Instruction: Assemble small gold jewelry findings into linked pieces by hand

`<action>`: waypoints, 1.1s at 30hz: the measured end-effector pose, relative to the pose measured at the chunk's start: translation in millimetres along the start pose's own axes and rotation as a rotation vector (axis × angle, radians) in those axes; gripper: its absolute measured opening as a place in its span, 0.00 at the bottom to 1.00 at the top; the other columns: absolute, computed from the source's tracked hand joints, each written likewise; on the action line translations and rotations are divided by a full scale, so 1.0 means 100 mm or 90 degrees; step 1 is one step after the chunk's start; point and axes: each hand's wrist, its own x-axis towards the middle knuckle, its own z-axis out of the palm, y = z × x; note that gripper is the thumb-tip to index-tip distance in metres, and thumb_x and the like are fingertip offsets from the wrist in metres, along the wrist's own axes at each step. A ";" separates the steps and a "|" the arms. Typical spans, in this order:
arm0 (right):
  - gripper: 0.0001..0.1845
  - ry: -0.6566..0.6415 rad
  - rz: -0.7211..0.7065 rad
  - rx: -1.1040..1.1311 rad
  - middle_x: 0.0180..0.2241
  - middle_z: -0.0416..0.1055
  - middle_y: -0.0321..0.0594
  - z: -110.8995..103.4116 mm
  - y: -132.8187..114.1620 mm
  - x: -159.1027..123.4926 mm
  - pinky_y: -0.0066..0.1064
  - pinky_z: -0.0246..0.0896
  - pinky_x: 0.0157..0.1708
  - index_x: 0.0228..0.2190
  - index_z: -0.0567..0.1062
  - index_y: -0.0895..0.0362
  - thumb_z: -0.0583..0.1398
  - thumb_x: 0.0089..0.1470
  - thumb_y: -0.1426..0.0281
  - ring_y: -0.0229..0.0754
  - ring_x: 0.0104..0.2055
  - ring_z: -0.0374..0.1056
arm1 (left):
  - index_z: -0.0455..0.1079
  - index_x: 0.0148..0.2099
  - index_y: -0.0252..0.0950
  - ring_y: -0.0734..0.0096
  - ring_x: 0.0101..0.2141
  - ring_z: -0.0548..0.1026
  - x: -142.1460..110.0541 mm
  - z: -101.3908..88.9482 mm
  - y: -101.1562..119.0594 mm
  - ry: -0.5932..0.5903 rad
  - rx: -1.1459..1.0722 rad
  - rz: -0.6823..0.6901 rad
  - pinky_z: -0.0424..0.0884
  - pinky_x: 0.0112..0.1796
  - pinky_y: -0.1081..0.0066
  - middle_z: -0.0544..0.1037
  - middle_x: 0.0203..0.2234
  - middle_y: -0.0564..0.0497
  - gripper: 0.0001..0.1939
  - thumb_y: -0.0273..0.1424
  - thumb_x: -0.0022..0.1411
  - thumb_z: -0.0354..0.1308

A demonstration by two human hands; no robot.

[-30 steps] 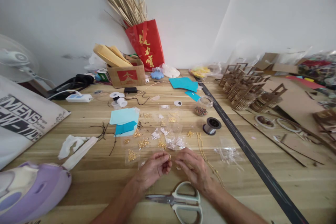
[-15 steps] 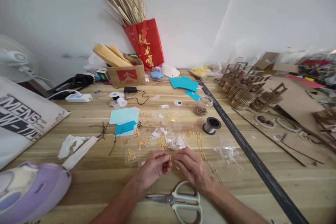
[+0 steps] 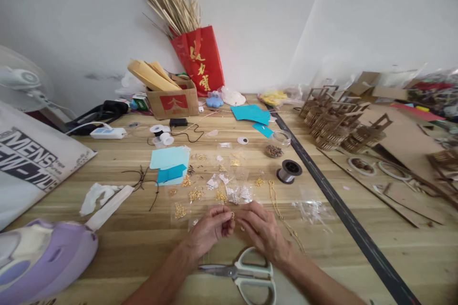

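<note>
My left hand [image 3: 213, 228] pinches a small gold ring [image 3: 232, 216] between thumb and forefinger, its other fingers curled in. Just to the right, my right hand [image 3: 264, 229] has its fingertips pressed together close to the ring; anything between them is too small or hidden to make out. Below both hands lie scissors [image 3: 246, 272] with pale green handles, blades pointing left. Beyond my fingers are small piles of gold findings [image 3: 195, 195] and silvery-white beads [image 3: 239, 194]. A gold chain [image 3: 278, 209] stretches along the table beside my right hand.
A wire spool [image 3: 289, 171], a dish of brown beads [image 3: 274, 151] and clear plastic bags [image 3: 313, 210] lie to the right. Blue cards [image 3: 171, 157] are left of the piles. A purple-and-white appliance [image 3: 53, 262] sits near left; small woven baskets [image 3: 332, 119] stand far right.
Hardly anything differs. Both hands stay in nearly the same place, with the ring still in my left fingertips; the view has shifted very slightly.
</note>
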 end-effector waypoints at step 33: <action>0.09 -0.067 0.141 0.256 0.28 0.75 0.37 -0.07 -0.07 0.10 0.26 0.63 0.34 0.30 0.74 0.57 0.57 0.59 0.67 0.37 0.31 0.70 | 0.68 0.26 0.32 0.79 0.20 0.67 -0.02 0.04 -0.03 0.005 0.122 0.079 0.60 0.25 0.75 0.72 0.18 0.54 0.13 0.34 0.48 0.67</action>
